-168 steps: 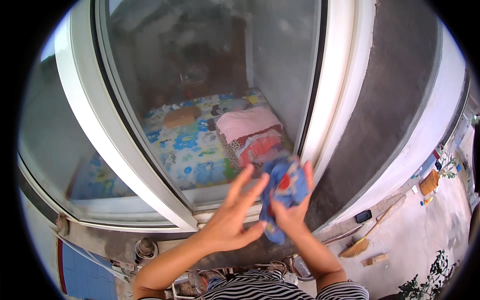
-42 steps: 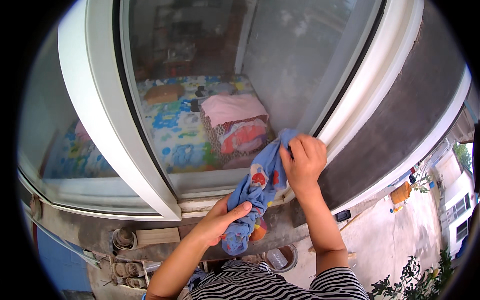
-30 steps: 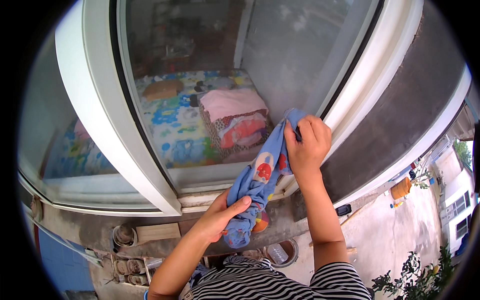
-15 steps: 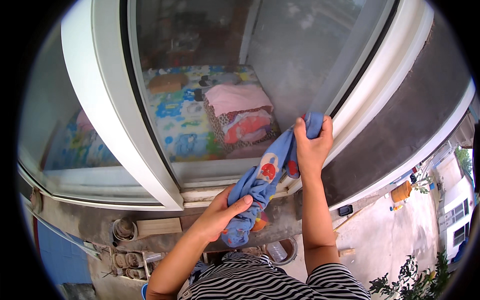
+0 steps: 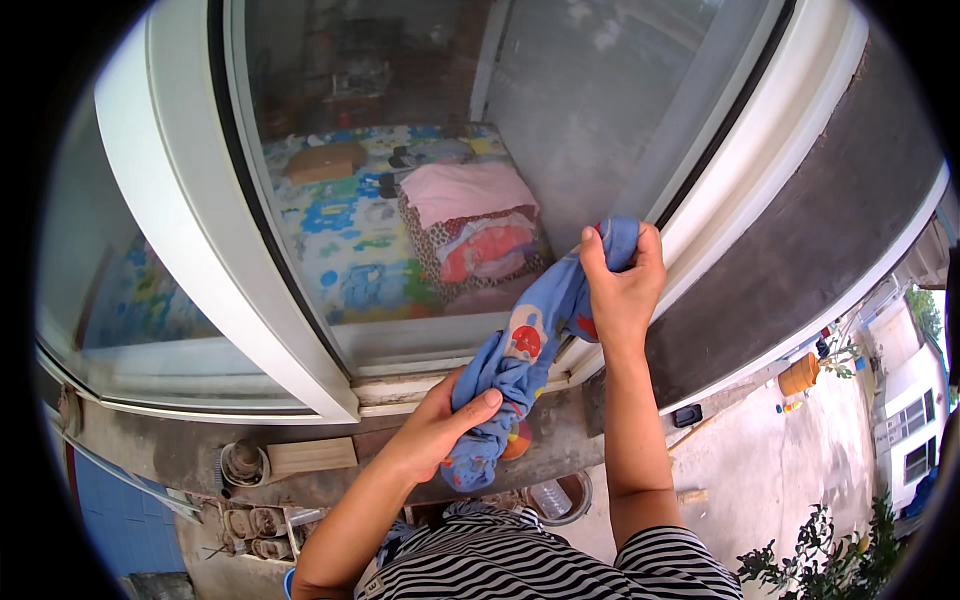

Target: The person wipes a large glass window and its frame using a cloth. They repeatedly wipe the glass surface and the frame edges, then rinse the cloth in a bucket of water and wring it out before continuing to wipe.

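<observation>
Your L hand [image 5: 437, 428] & R hand [image 5: 625, 295] grip blue cloth [image 5: 545, 312], w/ clear bottle [image 5: 550, 498] in tub [image 5: 588, 500] by ledge [image 5: 190, 450], bed [image 5: 325, 285] behind window [image 5: 590, 130].

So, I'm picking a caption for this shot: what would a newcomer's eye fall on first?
Probably the bunched blue cloth with red patches, held slantwise near the centre between the left hand, towards its lower end, and the right hand, at its upper end. Next, behind the white-framed glass window, the folded pale pink fabric tops a pile on the blue, yellow and white patterned bedding.
</observation>
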{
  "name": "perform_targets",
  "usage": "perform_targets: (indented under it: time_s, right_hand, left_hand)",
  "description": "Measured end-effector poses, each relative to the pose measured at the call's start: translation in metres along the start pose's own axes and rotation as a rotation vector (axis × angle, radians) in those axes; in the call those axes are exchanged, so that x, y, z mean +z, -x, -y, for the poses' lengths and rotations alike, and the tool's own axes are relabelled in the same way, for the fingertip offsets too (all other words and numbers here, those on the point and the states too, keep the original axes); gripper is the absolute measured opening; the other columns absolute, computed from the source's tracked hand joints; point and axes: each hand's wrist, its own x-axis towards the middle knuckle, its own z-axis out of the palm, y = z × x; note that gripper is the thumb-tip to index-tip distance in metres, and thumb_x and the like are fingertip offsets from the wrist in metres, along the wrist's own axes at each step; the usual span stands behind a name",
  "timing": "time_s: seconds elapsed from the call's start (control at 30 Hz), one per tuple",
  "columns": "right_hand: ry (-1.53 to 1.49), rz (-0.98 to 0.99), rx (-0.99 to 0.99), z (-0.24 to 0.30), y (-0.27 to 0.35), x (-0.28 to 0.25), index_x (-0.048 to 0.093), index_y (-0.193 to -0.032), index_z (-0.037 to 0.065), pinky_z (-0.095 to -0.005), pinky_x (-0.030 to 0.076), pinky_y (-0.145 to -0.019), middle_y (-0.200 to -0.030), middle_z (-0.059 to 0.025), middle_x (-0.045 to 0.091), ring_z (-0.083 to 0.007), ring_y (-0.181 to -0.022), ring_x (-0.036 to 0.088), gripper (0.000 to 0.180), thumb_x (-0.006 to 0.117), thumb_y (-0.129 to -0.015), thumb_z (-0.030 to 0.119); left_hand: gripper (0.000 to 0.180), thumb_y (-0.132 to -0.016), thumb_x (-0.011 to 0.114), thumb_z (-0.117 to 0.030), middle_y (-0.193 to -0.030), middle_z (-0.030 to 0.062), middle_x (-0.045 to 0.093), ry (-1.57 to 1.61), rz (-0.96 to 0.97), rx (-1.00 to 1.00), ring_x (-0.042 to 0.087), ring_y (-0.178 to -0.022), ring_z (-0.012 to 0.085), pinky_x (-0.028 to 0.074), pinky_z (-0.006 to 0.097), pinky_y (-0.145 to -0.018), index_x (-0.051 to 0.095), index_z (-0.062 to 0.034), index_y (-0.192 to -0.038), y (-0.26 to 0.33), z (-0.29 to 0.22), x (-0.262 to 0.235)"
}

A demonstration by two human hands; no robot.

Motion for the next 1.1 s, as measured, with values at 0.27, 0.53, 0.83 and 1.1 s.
perform_targets:
  time_s: [0.27, 0.53, 0.83, 1.1]
  right_hand:
    - [0.038, 0.039, -0.065, 0.003, 0.0, -0.001, 0.058, -0.081, 0.001, -0.0307, 0.043, -0.066, -0.083, -0.0069, 0.053, -0.0191, -0.072, 0.052, 0.024, 0.08, -0.08, 0.011]
    - [0.059, 0.033, -0.093, 0.003, -0.001, -0.003, 0.057, -0.081, 0.001, -0.0328, 0.044, -0.065, -0.081, -0.0084, 0.053, -0.0216, -0.07, 0.052, 0.024, 0.08, -0.078, 0.009]
    - [-0.149, 0.094, 0.075, 0.005, -0.001, -0.007, 0.06, -0.092, 0.002, -0.0271, 0.045, -0.066, -0.088, -0.0032, 0.061, -0.0109, -0.075, 0.056, 0.017, 0.073, -0.089, 0.011]
    - [0.366, -0.044, -0.782, 0.033, -0.053, 0.004, 0.057, -0.129, 0.0, -0.046, 0.035, -0.106, -0.128, -0.0155, 0.055, -0.0336, -0.123, 0.05, 0.038, 0.061, -0.093, 0.011]
  left_hand:
    - [0.059, -0.096, 0.069, -0.033, -0.119, 0.0067, 0.063, 0.006, -0.016, 0.0, 0.059, -0.105, 0.0124, 0.05, 0.029, -0.089, 0.047, -0.0003, -0.14, -0.007, 0.001, 0.004]
    - [0.062, -0.097, 0.068, -0.032, -0.119, 0.0068, 0.063, -0.016, 0.012, -0.024, 0.06, -0.103, 0.0122, 0.051, 0.028, -0.085, 0.044, -0.0002, -0.144, -0.015, 0.002, 0.008]
    - [0.063, -0.095, 0.071, -0.034, -0.119, 0.0078, 0.062, 0.014, -0.037, 0.007, 0.06, -0.106, 0.0137, 0.052, 0.031, -0.09, 0.043, -0.0008, -0.141, -0.008, 0.002, 0.004]
    - [0.062, -0.091, 0.075, -0.018, -0.118, 0.0056, 0.06, 0.032, -0.044, 0.257, 0.061, -0.101, 0.0129, 0.051, 0.03, -0.087, 0.042, -0.0036, -0.142, -0.02, -0.024, 0.019]
